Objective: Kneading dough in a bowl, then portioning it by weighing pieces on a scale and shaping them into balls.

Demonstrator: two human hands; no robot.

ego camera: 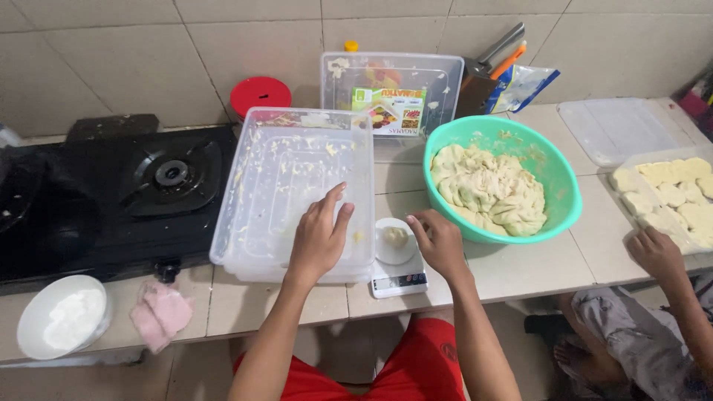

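The right hand [440,241], just right of the frame's centre, had its fingers curled loosely with the index fingertip touching the rim of the small white scale dish [394,243]; it pinched nothing. In that dish lay a small lump of dough [396,236], directly left of the fingertips and apart from them. The dough looked soft, light and tacky, likely to sag or stick, so it would best be lifted gently from its sides or scooped from beneath. The dish sat on a small white digital scale [399,281] at the counter's front edge.

The left hand [319,239], at centre frame, lay spread and flat inside the clear plastic tray [293,189], which was smeared with dough, and held nothing. To the right, a teal bowl [553,160] held a large dough mass [490,187]. At far right another person's hand [655,252] rested by a tray of shaped dough pieces [672,194]. At left stood a black gas stove [111,193], a white bowl of flour [63,315] and a pink cloth [160,313].
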